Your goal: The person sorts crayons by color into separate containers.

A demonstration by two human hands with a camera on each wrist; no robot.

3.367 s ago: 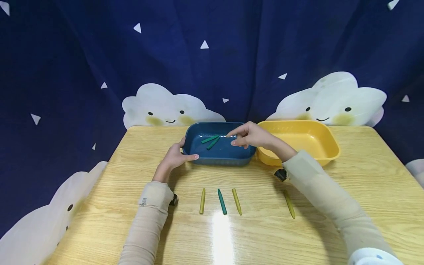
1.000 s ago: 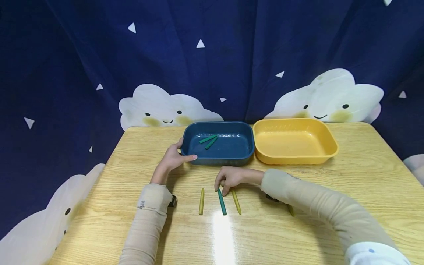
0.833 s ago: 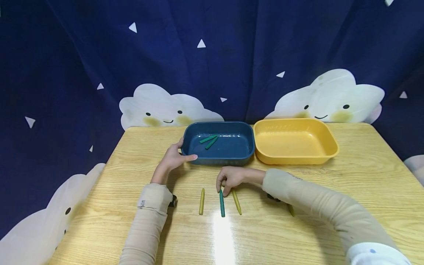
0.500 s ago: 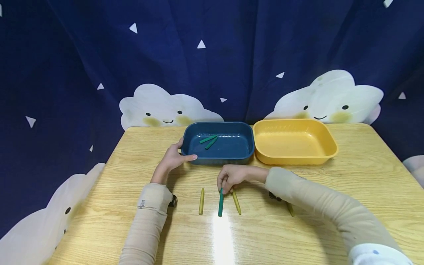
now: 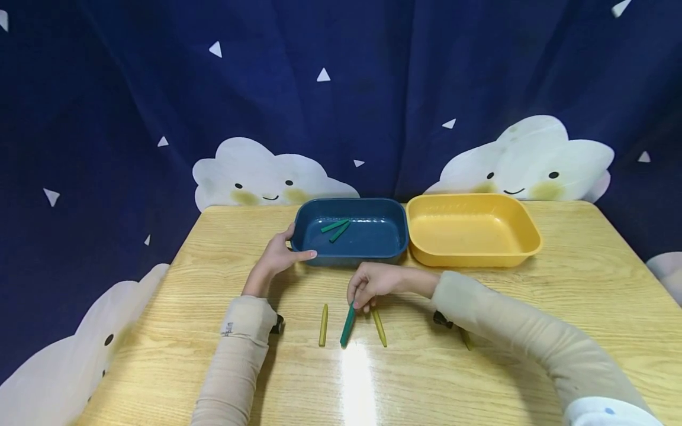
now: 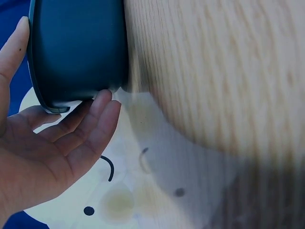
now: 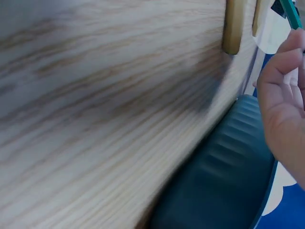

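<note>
My right hand (image 5: 370, 285) pinches a green crayon (image 5: 347, 325) by its upper end, above the table. In the right wrist view the green crayon (image 7: 291, 14) sticks out past the fingertips. My left hand (image 5: 278, 255) grips the left end of a dark blue tub (image 5: 351, 260), thumb over the front rim. The left wrist view has the left hand's fingers (image 6: 90, 126) curled at the end of the tub (image 6: 78, 52). Two green crayons (image 5: 337, 228) lie inside the blue tub.
A yellow tub (image 5: 474, 260) stands against the blue one's right side. Yellow crayons lie on the table: one on the left (image 5: 323, 325), one partly behind the right hand (image 5: 379, 328), one mostly under the right sleeve (image 5: 466, 339). A dark blue curtain hangs behind.
My right hand has come from above the blue tub down to the table and taken hold of the green crayon, which now tilts off the wood. My left hand stays on the tub.
</note>
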